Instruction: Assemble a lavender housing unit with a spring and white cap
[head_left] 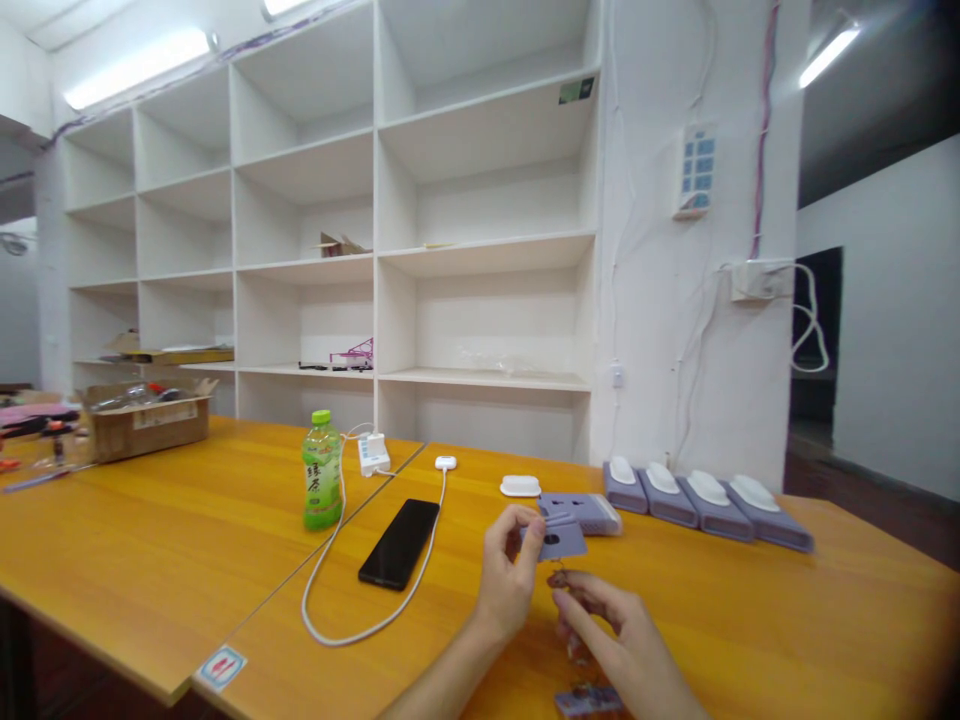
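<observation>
Left hand pinches a small lilac card-like piece between thumb and fingertips, holding it upright just above the wooden table. Right hand sits just below and to the right, fingers curled loosely around a small dark brownish part near its fingertips; what that part is cannot be told. Behind the lilac piece lies a lilac device flat on the table, and a row of four similar lilac units with white tops stands well to the right against the wall. To the left lie a black phone, a white charging cable looping around it, and a green tea bottle standing upright. Another small lilac item rests at the table's near edge.
</observation>
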